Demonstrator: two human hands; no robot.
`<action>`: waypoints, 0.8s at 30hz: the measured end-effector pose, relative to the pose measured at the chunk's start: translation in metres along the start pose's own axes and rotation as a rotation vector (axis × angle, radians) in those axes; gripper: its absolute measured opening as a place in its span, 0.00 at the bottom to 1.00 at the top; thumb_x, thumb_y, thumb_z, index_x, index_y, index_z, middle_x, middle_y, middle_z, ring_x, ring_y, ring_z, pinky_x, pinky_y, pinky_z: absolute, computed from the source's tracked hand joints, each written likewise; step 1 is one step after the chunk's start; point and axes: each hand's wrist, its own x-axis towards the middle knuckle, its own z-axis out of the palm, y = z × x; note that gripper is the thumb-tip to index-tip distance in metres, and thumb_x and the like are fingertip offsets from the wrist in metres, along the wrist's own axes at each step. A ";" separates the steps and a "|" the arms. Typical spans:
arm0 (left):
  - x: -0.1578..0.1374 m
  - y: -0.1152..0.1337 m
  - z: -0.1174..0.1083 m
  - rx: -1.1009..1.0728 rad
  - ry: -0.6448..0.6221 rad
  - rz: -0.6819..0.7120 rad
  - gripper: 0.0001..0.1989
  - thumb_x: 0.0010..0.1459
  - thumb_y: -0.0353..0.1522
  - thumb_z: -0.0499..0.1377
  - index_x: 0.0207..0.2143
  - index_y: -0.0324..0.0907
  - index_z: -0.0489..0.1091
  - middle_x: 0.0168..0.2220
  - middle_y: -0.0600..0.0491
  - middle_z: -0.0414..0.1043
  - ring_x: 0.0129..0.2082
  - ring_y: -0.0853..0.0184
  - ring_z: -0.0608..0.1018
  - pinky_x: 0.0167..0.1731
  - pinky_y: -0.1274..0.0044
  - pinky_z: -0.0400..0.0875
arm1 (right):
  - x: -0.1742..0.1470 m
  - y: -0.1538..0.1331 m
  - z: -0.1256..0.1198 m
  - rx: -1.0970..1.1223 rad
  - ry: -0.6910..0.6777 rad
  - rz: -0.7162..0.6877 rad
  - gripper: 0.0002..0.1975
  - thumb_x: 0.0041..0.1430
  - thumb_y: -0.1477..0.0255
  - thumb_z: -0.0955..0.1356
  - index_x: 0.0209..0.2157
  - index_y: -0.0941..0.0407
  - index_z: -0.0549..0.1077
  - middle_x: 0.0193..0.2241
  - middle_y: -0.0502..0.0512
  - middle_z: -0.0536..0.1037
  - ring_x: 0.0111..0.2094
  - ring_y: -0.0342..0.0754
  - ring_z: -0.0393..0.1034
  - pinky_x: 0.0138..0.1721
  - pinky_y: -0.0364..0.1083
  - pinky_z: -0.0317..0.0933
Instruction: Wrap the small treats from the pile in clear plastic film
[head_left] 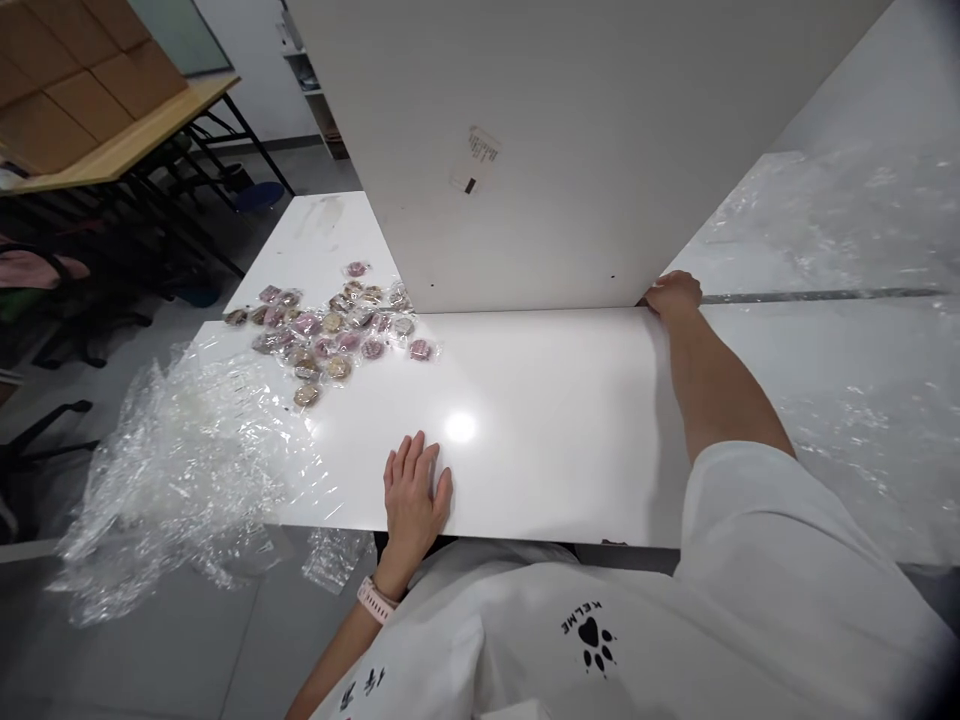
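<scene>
My left hand lies palm down near the front edge of the white table, fingers slightly spread and holding nothing. A pale band circles that wrist. At the lower right corner of the upright white panel, my right hand is curled, its fingertips hidden behind the panel's edge. What those fingers hold, if anything, does not show. Left of the panel lies a loose group of small round, clear-wrapped packets, some pinkish purple and some tan. A small printed label is stuck on the panel.
Crumpled clear plastic film covers the table's left corner and hangs over its edge. More clear film lies on the right. Brown cardboard boxes stand on a wooden table at the back left, near a blue stool.
</scene>
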 end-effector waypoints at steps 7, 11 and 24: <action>-0.001 -0.001 0.001 -0.025 0.011 0.015 0.18 0.65 0.37 0.54 0.55 0.44 0.69 0.63 0.44 0.65 0.67 0.52 0.62 0.66 0.56 0.51 | -0.193 0.041 -0.065 -0.212 0.158 -0.100 0.23 0.64 0.61 0.66 0.57 0.56 0.71 0.53 0.67 0.73 0.55 0.60 0.62 0.53 0.59 0.55; 0.000 0.001 -0.001 -0.041 -0.002 0.021 0.18 0.65 0.37 0.54 0.55 0.44 0.69 0.63 0.44 0.65 0.67 0.51 0.61 0.66 0.54 0.50 | -0.283 0.095 -0.065 -0.248 0.396 0.167 0.21 0.61 0.65 0.63 0.50 0.62 0.74 0.51 0.74 0.70 0.54 0.67 0.60 0.53 0.65 0.55; 0.016 0.022 -0.045 -1.061 -0.253 -0.458 0.30 0.64 0.52 0.51 0.62 0.48 0.58 0.59 0.43 0.69 0.56 0.56 0.75 0.55 0.61 0.69 | -0.389 -0.111 -0.012 0.660 -0.583 -0.565 0.10 0.66 0.65 0.63 0.37 0.52 0.75 0.38 0.54 0.76 0.40 0.48 0.70 0.44 0.47 0.65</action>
